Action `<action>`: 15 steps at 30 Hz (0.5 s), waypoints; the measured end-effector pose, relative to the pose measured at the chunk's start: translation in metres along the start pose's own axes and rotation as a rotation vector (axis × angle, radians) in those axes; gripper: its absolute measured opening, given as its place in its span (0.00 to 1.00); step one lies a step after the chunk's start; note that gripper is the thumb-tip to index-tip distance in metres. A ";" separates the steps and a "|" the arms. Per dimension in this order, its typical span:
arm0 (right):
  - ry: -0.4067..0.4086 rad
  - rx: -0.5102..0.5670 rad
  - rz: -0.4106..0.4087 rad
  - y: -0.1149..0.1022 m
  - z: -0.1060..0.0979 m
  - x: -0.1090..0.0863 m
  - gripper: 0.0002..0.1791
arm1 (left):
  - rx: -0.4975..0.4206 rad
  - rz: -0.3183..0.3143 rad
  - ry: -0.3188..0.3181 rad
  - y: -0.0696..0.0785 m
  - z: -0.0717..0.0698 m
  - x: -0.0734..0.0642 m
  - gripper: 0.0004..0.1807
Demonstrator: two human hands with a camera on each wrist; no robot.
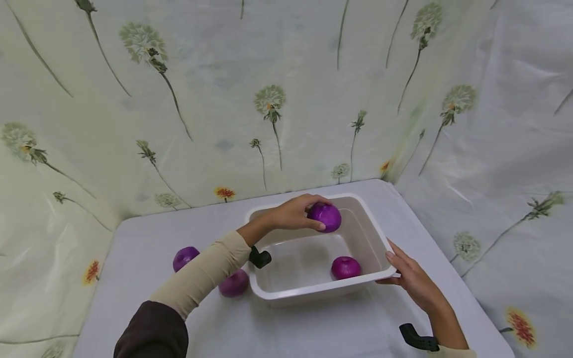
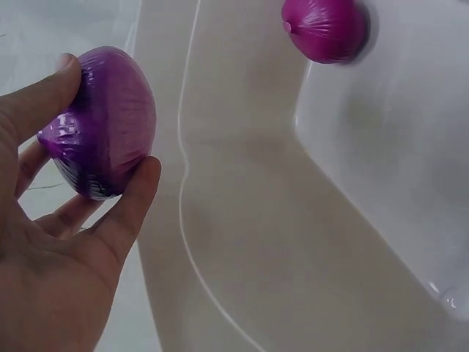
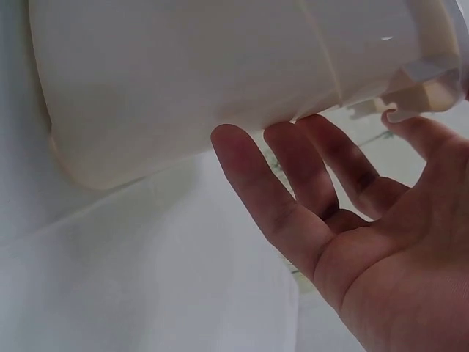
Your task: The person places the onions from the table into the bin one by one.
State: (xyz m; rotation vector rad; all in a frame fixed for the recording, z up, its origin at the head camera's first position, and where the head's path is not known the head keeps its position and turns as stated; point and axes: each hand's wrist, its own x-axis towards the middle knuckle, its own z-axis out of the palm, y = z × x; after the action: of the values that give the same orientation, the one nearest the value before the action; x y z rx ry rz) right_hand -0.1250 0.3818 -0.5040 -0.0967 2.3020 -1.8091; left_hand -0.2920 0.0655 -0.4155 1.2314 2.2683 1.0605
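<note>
My left hand (image 1: 295, 213) grips a shiny purple onion (image 1: 326, 217) between thumb and fingers, over the far part of a white plastic tub (image 1: 309, 291). In the left wrist view, the thumb and fingertips press the sides of that onion (image 2: 110, 125). Another purple onion (image 1: 346, 268) lies inside the tub, near its front right corner. At the tub's right end, my right hand (image 1: 414, 278) holds the rim. The right wrist view shows its fingers (image 3: 249, 172) against the tub's outer wall (image 3: 168, 88).
Left of the tub, two more purple onions, one farther back (image 1: 184, 257) and one close to the tub (image 1: 234, 283), sit partly behind my left forearm. A white cloth covers the table (image 1: 313, 328). Dandelion-patterned sheeting (image 1: 215, 114) hangs behind and at the sides.
</note>
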 end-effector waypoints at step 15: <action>0.022 -0.005 0.013 0.001 0.002 -0.002 0.31 | 0.019 0.030 -0.128 -0.014 0.025 0.032 0.32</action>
State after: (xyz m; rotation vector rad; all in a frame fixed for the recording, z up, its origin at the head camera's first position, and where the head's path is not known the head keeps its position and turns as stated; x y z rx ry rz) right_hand -0.1222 0.3806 -0.5055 -0.0630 2.3172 -1.8072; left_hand -0.3026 0.0984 -0.4411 1.3060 2.1744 0.9446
